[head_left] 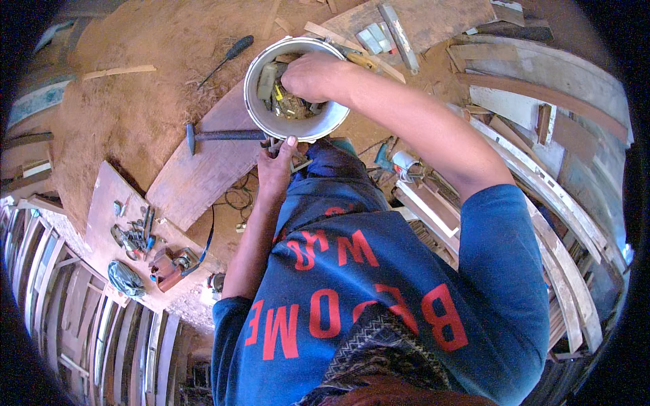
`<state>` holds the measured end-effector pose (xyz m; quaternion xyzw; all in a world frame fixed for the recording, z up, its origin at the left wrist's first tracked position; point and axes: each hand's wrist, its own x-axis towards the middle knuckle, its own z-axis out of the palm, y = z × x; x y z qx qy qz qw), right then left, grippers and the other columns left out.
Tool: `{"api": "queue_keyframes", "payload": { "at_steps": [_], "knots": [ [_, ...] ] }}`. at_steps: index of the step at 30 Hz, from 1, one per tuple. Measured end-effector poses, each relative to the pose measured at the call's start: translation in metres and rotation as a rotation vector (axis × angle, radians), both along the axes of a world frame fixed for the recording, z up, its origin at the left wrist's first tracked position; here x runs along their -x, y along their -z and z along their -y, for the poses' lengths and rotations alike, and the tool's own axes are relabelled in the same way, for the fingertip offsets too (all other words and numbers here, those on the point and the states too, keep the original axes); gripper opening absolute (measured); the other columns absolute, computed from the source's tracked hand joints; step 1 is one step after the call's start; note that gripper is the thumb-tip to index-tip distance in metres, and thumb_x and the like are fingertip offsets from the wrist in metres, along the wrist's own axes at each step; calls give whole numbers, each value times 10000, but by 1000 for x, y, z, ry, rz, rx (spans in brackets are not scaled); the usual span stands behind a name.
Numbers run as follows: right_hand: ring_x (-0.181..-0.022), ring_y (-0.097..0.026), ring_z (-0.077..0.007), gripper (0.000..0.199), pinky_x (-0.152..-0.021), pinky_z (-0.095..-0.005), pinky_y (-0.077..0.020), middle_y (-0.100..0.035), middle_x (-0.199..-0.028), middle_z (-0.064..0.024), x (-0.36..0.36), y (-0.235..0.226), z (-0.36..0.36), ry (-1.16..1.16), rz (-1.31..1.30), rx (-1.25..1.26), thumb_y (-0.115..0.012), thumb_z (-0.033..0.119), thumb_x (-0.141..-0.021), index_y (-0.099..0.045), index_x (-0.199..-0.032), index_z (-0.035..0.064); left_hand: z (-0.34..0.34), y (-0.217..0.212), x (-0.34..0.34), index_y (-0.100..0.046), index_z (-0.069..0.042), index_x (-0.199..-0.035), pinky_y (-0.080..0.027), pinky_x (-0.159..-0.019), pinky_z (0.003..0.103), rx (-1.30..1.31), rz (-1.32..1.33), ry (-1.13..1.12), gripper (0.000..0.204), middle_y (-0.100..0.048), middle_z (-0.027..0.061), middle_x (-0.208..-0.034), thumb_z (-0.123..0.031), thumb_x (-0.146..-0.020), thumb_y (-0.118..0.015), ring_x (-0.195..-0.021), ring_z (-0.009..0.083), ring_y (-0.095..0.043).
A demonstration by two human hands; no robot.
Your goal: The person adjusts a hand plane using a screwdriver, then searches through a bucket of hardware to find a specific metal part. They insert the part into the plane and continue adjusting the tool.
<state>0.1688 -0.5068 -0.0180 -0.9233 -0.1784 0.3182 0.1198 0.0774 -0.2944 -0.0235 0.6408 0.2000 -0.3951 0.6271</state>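
A white bucket (255,108) with loose hardware and small tools in its bottom stands before me. My right hand (308,78) reaches down into it from the right; its fingertips are hidden among the contents. Inside, a small yellow piece (278,93) lies near a pale cylindrical item (267,80). Just below the bucket's near rim, my left hand (273,168) is closed, thumb pointing up, around grey metal pieces (275,145) whose kind I cannot make out. A hammer (223,135) lies left of the bucket, the end of its handle close to that hand.
A screwdriver (230,57) lies on the sawdust-covered ground at the far left. Wide planks (203,162) extend beneath the hammer. Power tools (169,267) and a cord sit at the near left. A teal power tool (399,161) lies right of my legs, beside stacked timber (555,257).
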Motion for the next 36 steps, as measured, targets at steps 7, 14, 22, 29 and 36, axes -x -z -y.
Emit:
{"api": "queue_keyframes", "payload": {
  "at_steps": [7,14,22,29,36],
  "knots": [
    [-919,-708,-384,173,-797,-479,-562,-736,-920,-186,-10,-5,-3,27,49,-73,-614,104,-801,-761,-867,40,-4,9,3,-702,-39,-961,-454,-648,276,-39,31,27,311,-670,0,-815,-343,-921,-749,-696,86,-556],
    [-924,-708,-374,208,-806,-491,-561,-737,-936,-187,5,20,-7,5,136,-129,-583,150,-825,-753,-844,33,-16,21,0,-501,20,-1382,-415,-1053,405,-31,-133,174,700,-606,157,-1293,-441,-909,-733,-1176,254,-565],
    [-924,-714,-373,187,-796,-482,-576,-744,-951,-187,-18,-1,-23,23,58,13,-608,110,-812,-758,-868,13,-8,13,1,-670,-15,-1069,-488,-759,294,-16,-18,67,394,-678,28,-921,-361,-907,-766,-799,121,-586],
    [-936,-714,-377,177,-805,-480,-574,-740,-954,-198,-6,9,-7,6,52,-73,-612,87,-812,-761,-881,23,-1,3,2,-670,-4,-1043,-483,-693,289,-35,16,2,413,-686,36,-873,-378,-899,-770,-743,116,-586],
    [-975,-711,-373,186,-833,-484,-566,-742,-982,-190,-10,1,-17,-14,18,-35,-619,103,-810,-759,-896,16,-4,5,2,-676,-17,-981,-449,-650,282,-31,65,27,352,-669,24,-813,-357,-922,-750,-707,106,-566]
  ]
}}
